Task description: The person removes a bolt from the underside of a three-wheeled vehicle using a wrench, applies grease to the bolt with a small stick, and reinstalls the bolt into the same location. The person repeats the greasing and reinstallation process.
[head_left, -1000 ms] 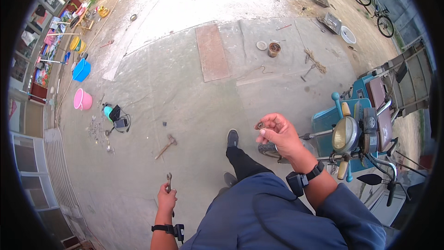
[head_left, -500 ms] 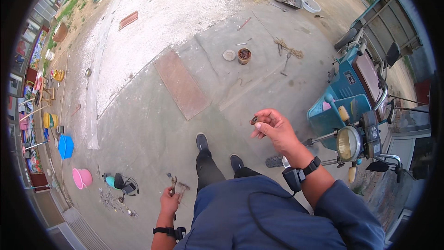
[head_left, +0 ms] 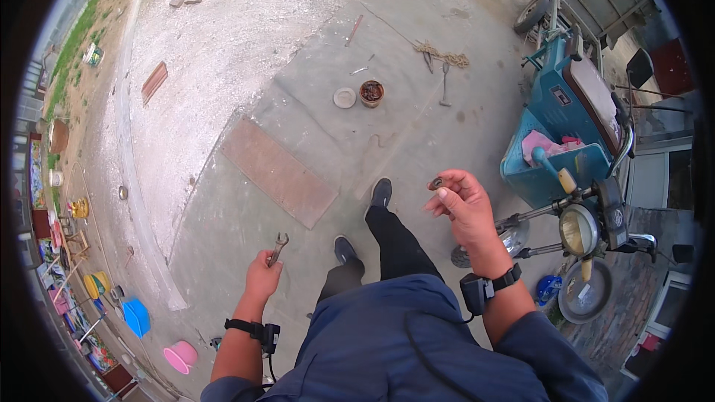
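One wrench [head_left: 278, 248], clasped in your left grip [head_left: 263, 277], its head pointing away from you; one small metal ring [head_left: 436, 183], pinched in your right grip [head_left: 468, 210], well apart to the wrench's right.

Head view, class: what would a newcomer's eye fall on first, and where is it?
Probably the big teal vehicle along the right side. Next, either side of the middle, the left hand holds a wrench and the right hand pinches a small ring-shaped piece. At lower left, the blue bin and pink bucket stand out.
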{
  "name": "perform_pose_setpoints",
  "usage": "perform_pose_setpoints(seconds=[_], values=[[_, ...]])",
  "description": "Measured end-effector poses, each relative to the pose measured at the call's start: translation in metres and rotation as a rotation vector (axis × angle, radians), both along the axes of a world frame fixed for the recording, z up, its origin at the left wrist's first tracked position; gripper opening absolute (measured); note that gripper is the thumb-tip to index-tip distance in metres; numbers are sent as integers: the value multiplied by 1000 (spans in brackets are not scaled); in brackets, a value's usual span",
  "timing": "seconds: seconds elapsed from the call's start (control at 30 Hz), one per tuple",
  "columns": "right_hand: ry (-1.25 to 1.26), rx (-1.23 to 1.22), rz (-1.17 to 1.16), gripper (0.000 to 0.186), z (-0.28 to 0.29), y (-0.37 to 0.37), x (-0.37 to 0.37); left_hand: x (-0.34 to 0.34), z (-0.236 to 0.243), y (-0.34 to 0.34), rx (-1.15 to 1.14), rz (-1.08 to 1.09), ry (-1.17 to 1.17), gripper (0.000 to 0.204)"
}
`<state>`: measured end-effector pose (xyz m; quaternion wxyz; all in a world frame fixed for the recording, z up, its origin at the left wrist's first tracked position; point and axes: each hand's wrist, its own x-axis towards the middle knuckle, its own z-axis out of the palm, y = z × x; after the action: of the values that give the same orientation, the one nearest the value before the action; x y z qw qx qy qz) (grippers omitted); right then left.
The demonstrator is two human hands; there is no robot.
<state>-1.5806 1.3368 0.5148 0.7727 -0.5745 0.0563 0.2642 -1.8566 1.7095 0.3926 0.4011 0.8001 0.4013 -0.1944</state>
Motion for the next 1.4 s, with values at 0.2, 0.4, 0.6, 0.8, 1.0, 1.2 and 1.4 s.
perform_pose_setpoints(seconds=[0.2,0.4,0.6,0.8,1.0,1.2,1.4], values=[[44,-26,-148,28,-50,2,97,159,-14,8,53,-243,87,36],[125,-89,-222,28,-102,24,184,306,-61,25,125,-493,-17,35],[232,-54,-370,23,-191,59,230,432,-138,48,124,-753,-57,29],[332,-29,-533,24,-321,88,248,524,-275,52,75,-985,-9,28],[355,12,-590,24,-420,105,270,567,-397,30,48,-1183,-7,28],[370,22,-590,24,-489,104,286,575,-502,-10,-2,-1290,-15,26],[295,-38,-482,27,-510,95,324,574,-572,-25,-57,-1320,41,27]])
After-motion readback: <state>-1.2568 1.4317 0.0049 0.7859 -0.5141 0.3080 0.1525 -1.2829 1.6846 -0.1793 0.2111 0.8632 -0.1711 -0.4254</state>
